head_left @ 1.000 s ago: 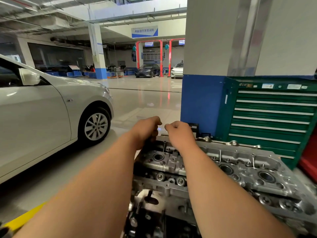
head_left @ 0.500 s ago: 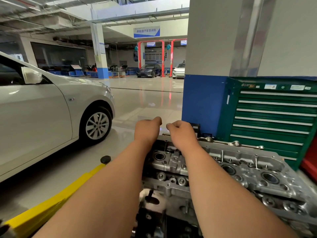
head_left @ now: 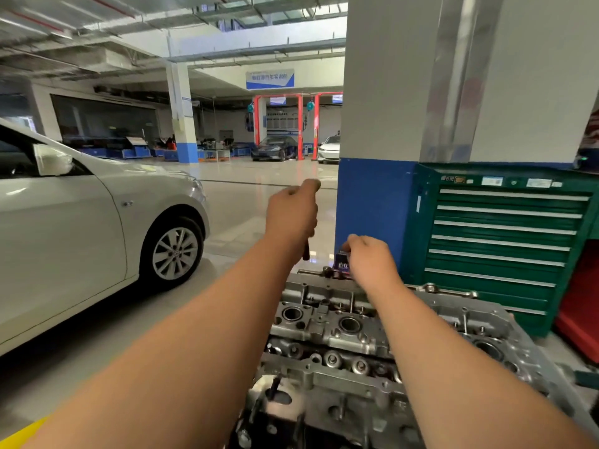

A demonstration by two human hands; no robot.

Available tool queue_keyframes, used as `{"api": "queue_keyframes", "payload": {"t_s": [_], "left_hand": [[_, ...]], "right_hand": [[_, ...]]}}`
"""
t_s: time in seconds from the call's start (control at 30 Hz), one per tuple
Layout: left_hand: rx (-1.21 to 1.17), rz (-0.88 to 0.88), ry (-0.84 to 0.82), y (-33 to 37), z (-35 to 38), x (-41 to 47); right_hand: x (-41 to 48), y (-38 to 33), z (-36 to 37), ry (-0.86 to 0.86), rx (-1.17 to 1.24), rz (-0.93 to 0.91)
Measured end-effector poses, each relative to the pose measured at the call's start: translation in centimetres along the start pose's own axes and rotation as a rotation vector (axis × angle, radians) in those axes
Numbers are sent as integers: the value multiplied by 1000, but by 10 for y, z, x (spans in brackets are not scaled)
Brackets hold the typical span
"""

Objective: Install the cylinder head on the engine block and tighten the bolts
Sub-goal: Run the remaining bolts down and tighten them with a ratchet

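Observation:
The grey aluminium cylinder head [head_left: 350, 325] sits on the engine block [head_left: 291, 413] at the lower centre, with bolt holes and round bores facing up. My left hand [head_left: 291, 215] is raised above the head's far end, fisted around a long dark bolt [head_left: 306, 252] whose lower end pokes out under the fist. My right hand [head_left: 369, 257] hovers at the head's far edge with its fingers pinched together beside a small dark blue part [head_left: 343, 262]. I see nothing clearly between those fingers.
A white car [head_left: 81, 228] stands close on the left. A green drawer tool cabinet [head_left: 505, 241] is behind the engine on the right, beside a blue-and-white pillar [head_left: 372, 205]. A red object [head_left: 580, 303] is at the far right. Glossy workshop floor stretches ahead.
My left hand has lifted up and away from the head's far edge, drawing the dark bolt up with it. My right hand stayed near the far edge. The view tilted slightly.

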State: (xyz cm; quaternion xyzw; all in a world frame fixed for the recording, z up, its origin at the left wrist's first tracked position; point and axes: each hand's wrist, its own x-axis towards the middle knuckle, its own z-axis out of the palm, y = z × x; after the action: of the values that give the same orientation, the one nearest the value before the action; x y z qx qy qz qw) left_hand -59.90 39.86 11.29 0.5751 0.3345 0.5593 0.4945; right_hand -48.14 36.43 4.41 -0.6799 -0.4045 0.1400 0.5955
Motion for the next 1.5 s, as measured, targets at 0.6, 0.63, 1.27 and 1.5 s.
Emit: {"api": "queue_keyframes", "payload": {"t_s": [0.6,0.63,1.27,1.5], "left_hand": [[158,69,-86,-79,17,-28],[178,123,-45,-80,15,-27],[301,299,36,-83,1,-32],[266,257,-35,-84,6,-34]], "right_hand": [[-17,28,-25,-147,-249,-179],[-19,26,-24,-202,-256,-185],[-38,9,-16,-490,-342,-224],[-35,12,-13,-438,-368,-203]]}}
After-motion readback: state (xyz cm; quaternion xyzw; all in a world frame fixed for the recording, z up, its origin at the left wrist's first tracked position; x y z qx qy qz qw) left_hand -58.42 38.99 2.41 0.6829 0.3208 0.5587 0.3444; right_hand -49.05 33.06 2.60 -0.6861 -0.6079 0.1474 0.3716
